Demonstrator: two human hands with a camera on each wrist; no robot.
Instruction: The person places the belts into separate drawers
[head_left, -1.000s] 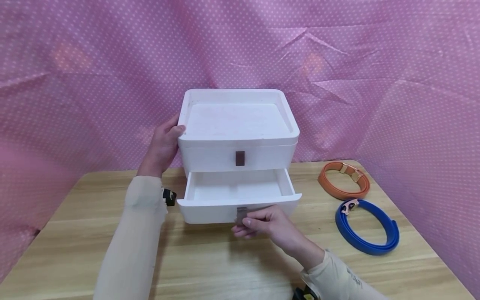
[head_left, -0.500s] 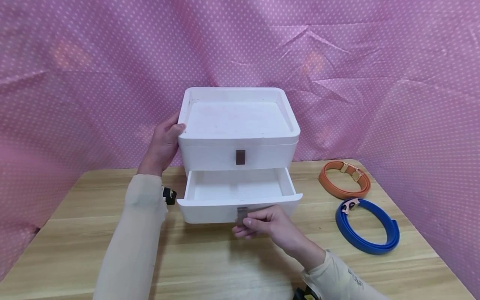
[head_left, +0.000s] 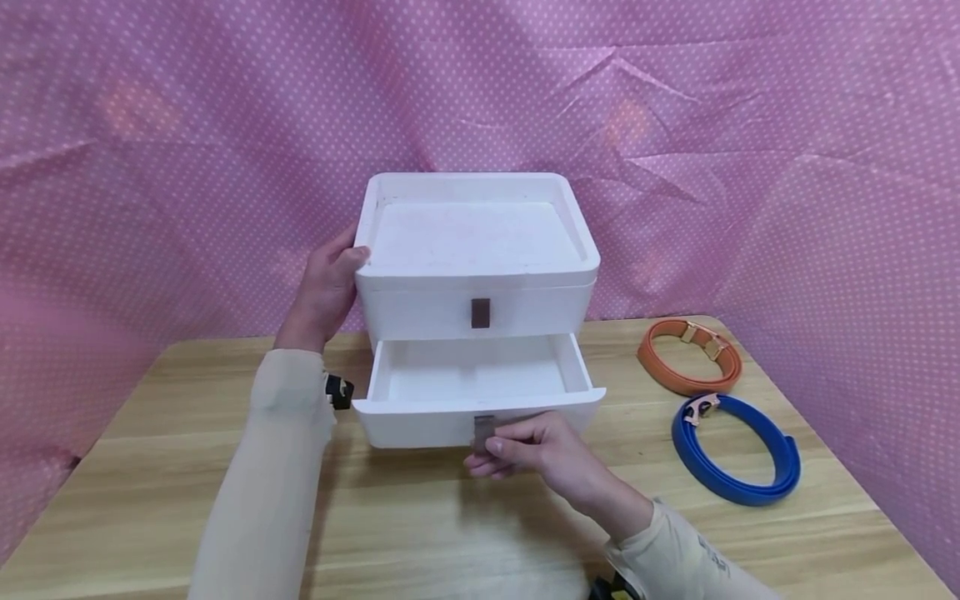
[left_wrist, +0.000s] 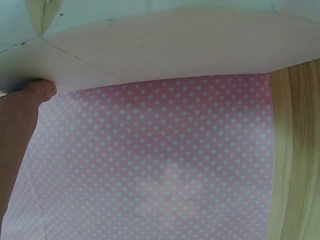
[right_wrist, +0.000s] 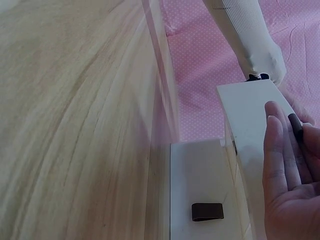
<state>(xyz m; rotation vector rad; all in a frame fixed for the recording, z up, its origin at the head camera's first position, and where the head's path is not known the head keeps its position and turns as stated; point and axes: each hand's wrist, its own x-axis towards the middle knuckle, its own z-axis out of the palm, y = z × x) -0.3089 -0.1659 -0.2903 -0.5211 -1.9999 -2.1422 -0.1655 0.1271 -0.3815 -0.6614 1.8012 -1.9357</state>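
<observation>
A white drawer unit [head_left: 480,312] with a shallow tray top stands on the table. My left hand [head_left: 327,292] holds its upper left side, thumb over the rim; in the left wrist view, part of that hand touches the white wall. One drawer [head_left: 476,375] is pulled out, and nothing lies on its visible floor. My right hand [head_left: 540,454] pinches the brown pull tab [head_left: 483,433] on its front, with the other fingers below. In the right wrist view, a shut lower drawer with its own brown tab [right_wrist: 207,211] shows between the open drawer and the table.
Coiled on the right of the wooden table [head_left: 405,533] are an orange belt [head_left: 660,367] and, nearer, a blue belt [head_left: 712,479], both with metal buckles. Pink dotted cloth [head_left: 480,92] hangs behind and at both sides.
</observation>
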